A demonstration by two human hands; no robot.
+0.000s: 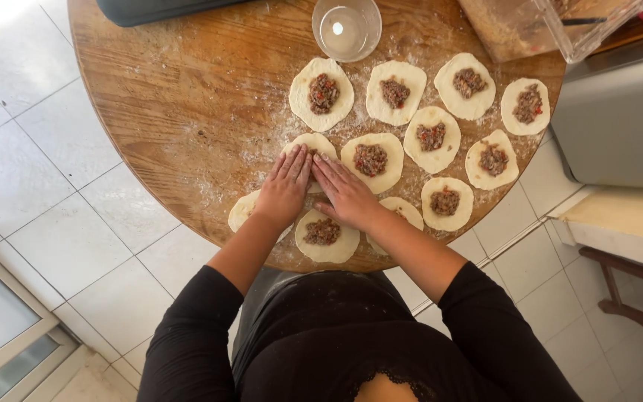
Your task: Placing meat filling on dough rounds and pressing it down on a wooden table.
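Black sleeves fill the bottom of the frame, and two bare forearms reach up from them toward the middle of a round wooden worktop (165, 97). At centre, the left hand (286, 186) and the right hand (345, 190) lie flat, palms down, fingers straight and held together, side by side with their fingertips almost meeting. They press on one dough round (314, 143), most of it hidden beneath them; only its pale upper edge shows, so whether it is folded shut cannot be told.

Just below the hands, an open round with brown minced filling (323, 232) lies near the worktop's edge. Part of another round (241, 210) peeks out left of the left wrist, and one more (405, 211) right of the right wrist. Further out, toward the upper right, eight more filled rounds (432, 138) lie open in loose rows, each with a spoonful of filling in the middle, none folded. So filling looks done on nearly every round, while closing appears to be only at its first piece.

Flour dusts the wood around them. A clear glass (347, 28) stands at top centre, a clear plastic container (530, 26) at upper right, and a dark tray edge (150, 9) at upper left. White floor tiles (46, 193) surround the worktop.
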